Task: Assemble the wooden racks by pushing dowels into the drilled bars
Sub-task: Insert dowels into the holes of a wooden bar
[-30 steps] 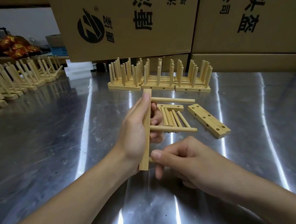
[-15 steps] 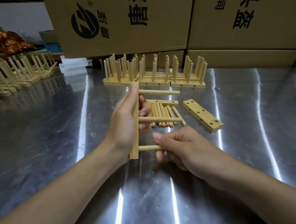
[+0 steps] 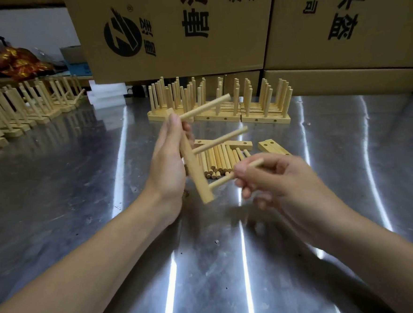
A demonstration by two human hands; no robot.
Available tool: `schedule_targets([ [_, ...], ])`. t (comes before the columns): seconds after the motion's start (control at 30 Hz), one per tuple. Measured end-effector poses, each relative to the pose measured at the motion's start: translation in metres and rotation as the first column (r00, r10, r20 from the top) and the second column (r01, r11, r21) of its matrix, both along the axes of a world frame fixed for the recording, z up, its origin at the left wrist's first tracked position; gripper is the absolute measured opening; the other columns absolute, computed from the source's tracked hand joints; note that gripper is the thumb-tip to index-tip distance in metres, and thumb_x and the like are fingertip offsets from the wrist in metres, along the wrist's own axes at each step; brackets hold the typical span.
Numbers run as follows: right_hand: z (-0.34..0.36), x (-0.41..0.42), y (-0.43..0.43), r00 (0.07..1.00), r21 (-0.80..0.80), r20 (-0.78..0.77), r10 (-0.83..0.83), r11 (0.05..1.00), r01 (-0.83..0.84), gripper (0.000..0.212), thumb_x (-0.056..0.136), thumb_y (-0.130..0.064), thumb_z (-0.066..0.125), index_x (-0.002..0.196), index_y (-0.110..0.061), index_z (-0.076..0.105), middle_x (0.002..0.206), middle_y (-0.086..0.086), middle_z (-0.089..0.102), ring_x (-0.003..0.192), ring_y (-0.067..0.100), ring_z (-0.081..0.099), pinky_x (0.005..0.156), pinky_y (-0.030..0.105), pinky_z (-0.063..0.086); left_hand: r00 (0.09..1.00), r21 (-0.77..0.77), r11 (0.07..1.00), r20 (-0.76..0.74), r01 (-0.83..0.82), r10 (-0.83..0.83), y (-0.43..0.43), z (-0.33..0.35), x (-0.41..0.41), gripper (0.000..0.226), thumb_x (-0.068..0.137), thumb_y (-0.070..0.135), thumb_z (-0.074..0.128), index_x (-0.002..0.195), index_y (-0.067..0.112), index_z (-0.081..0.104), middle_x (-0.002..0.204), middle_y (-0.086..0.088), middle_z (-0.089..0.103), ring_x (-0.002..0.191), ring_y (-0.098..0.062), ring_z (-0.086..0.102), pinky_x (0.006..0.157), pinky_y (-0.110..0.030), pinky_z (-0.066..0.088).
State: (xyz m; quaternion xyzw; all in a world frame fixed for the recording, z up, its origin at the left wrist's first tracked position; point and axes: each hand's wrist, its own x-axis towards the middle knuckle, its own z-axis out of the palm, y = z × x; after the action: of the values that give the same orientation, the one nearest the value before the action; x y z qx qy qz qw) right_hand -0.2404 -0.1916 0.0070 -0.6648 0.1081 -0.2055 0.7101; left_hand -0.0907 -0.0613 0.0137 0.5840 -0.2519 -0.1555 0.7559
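bar: drilled bar [image 3: 193, 162] held off the table [image 3: 80, 189], long axis tilted, far end up-left, near end down-right
left hand: left hand [image 3: 169, 168] on the bar's left side, thumb and fingers clamped on its upper half
dowels in bar: top dowel [image 3: 204, 108] and middle dowel [image 3: 220, 139] stick out of the bar's right face, roughly parallel, angled up-right
lowest dowel: lowest dowel [image 3: 223, 180] meets the bar near its lower end, axis same as the other two
right hand: right hand [image 3: 275, 183] right of the bar, thumb and forefinger pinched on the lowest dowel's outer half, free tip poking past the fingers
key relation: hole lies down-left of the pinch, along the dowel axis; push likely goes that way, right hand nearer
stock: loose dowels [image 3: 219, 160] and spare bars [image 3: 273, 148] just behind the bar, finished racks [image 3: 219, 104] farther behind
unclear: seating depth in the hole not visible; both hands motion-blurred; most left fingers hidden behind the bar; spare bars partly covered by the right hand
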Motion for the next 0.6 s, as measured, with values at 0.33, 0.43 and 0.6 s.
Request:
schedule_targets([
  [0.33, 0.001, -0.004, -0.051, 0.93, -0.38, 0.2, -0.308, 0.851, 0.363, 0.009, 0.097, -0.03, 0.077, 0.09, -0.026, 0.081, 0.071, -0.006, 0.071, 0.062, 0.004, 0.059, 0.055, 0.012, 0.045, 0.801, 0.51, 0.857, 0.48, 0.077, -0.358, 0.029, 0.011, 0.041, 0.016, 0.088, 0.035, 0.083, 0.103, 0.029, 0.081, 0.103, 0.009, 0.078, 0.102, -0.008, 0.07, 0.095, -0.038, 0.051],
  [0.43, -0.005, -0.002, -0.048, 0.944, -0.513, 0.197, -0.266, 0.792, 0.33, 0.01, 0.098, -0.028, 0.075, 0.091, -0.022, 0.08, 0.073, 0.001, 0.071, 0.065, 0.014, 0.062, 0.062, 0.027, 0.052, 0.785, 0.61, 0.791, 0.464, 0.053, -0.41, 0.035, 0.012, 0.051, 0.014, 0.083, 0.038, 0.088, 0.096, 0.034, 0.084, 0.101, 0.013, 0.078, 0.101, -0.003, 0.068, 0.088, -0.031, 0.046],
  [0.6, -0.012, 0.002, -0.041, 0.952, -0.675, 0.106, -0.286, 0.683, 0.281, 0.015, 0.095, -0.038, 0.074, 0.091, -0.025, 0.08, 0.076, -0.005, 0.072, 0.071, 0.013, 0.066, 0.069, 0.031, 0.053, 0.742, 0.746, 0.665, 0.419, 0.048, -0.523, 0.033, 0.003, 0.058, 0.013, 0.08, 0.039, 0.091, 0.09, 0.04, 0.082, 0.098, 0.013, 0.077, 0.099, -0.001, 0.066, 0.088, -0.025, 0.045],
])
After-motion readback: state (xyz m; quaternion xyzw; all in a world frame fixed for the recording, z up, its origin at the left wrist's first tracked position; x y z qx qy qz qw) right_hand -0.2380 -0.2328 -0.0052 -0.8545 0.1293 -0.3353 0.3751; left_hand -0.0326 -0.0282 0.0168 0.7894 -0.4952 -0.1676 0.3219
